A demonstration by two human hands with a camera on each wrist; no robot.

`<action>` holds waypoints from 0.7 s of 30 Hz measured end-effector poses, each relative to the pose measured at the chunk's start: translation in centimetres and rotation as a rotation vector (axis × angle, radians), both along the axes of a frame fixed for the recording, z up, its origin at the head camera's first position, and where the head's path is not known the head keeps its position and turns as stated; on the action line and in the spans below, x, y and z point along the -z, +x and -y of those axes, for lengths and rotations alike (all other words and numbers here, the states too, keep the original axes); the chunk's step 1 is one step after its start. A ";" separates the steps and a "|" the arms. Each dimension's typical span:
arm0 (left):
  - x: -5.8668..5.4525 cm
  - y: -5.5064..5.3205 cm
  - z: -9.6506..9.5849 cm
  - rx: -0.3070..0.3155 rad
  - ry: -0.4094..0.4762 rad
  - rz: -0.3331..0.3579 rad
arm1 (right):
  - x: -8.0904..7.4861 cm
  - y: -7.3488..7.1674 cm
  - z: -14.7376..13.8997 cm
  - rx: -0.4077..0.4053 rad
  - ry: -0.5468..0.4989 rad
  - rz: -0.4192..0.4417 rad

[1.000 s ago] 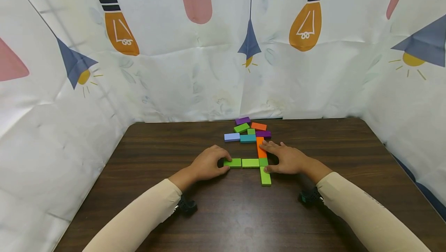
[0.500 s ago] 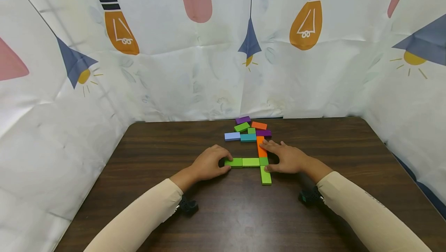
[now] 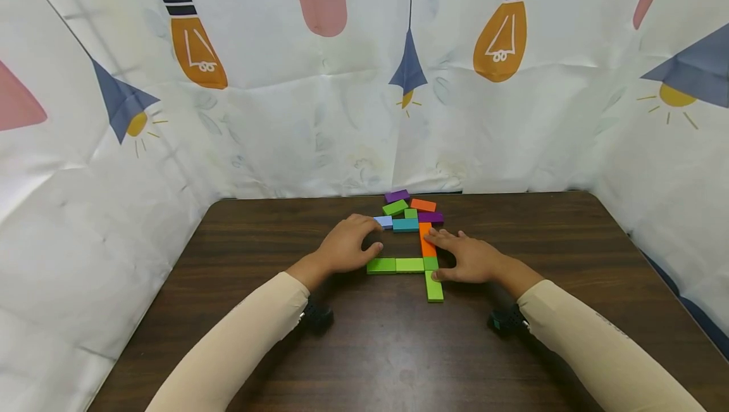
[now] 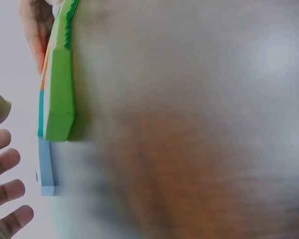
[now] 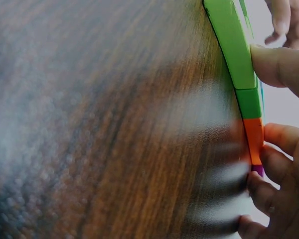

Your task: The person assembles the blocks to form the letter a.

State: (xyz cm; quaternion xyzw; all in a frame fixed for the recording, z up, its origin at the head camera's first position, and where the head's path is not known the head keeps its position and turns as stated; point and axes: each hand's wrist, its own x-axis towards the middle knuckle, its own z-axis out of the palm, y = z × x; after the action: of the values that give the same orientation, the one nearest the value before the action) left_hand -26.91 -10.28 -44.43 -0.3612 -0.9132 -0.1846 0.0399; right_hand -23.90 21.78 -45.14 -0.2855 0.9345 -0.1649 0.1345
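My left hand hovers by the left end of a light blue block, its fingers parted and nothing between them; its fingertips cover that end in the head view. In the left wrist view its fingers stand apart from the blocks. My right hand rests against the right side of the layout. Its thumb touches a lime green block, and its extended fingers touch an upright-lying orange block. Between these two sits a small green block. Two lime blocks run leftward from it in a row.
A teal block adjoins the light blue one. Behind lie a purple block, a small green square, a tilted green block, another orange block and a second purple block. The brown table ends at a patterned cloth backdrop.
My left hand has let go of the leftmost lime block and moved away from me to the light blue block. The right hand and the blocks have stayed in place.
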 end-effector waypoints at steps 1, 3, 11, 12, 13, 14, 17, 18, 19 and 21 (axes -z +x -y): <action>-0.1 -0.4 -0.2 -0.015 -0.017 -0.007 | 0.0 0.0 0.0 0.003 0.003 0.002; -0.3 -1.1 -0.6 -0.040 -0.053 -0.009 | 0.1 0.0 0.0 0.003 0.001 0.002; -0.4 -3.0 -2.0 -0.111 -0.187 0.066 | 0.1 0.0 0.0 -0.003 -0.007 0.003; -0.4 -3.2 -2.1 -0.117 -0.191 0.080 | 0.1 0.0 0.0 -0.001 -0.007 0.006; -0.3 -3.3 -2.2 -0.124 -0.195 0.095 | 0.1 -0.1 0.0 0.001 -0.006 0.009; -0.3 -3.4 -2.3 -0.131 -0.197 0.108 | 0.1 -0.1 0.0 -0.001 -0.008 0.008; -0.2 -3.7 -2.4 -0.150 -0.227 0.137 | 0.0 -0.1 0.0 0.000 -0.005 0.012; -0.1 -3.7 -2.4 -0.154 -0.234 0.143 | 0.0 -0.1 0.0 -0.001 -0.008 0.013; -0.1 -3.8 -2.3 -0.156 -0.238 0.147 | 0.0 -0.1 0.0 -0.001 -0.009 0.012; -0.1 -3.9 -2.3 -0.153 -0.246 0.144 | 0.0 -0.1 -0.1 0.001 -0.005 0.011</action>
State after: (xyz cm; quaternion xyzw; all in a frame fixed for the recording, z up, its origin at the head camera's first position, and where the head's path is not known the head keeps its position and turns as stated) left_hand -30.77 -7.97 -44.31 -0.2786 -0.9542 -0.0932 -0.0561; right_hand -24.01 21.85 -45.19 -0.2844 0.9335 -0.1689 0.1386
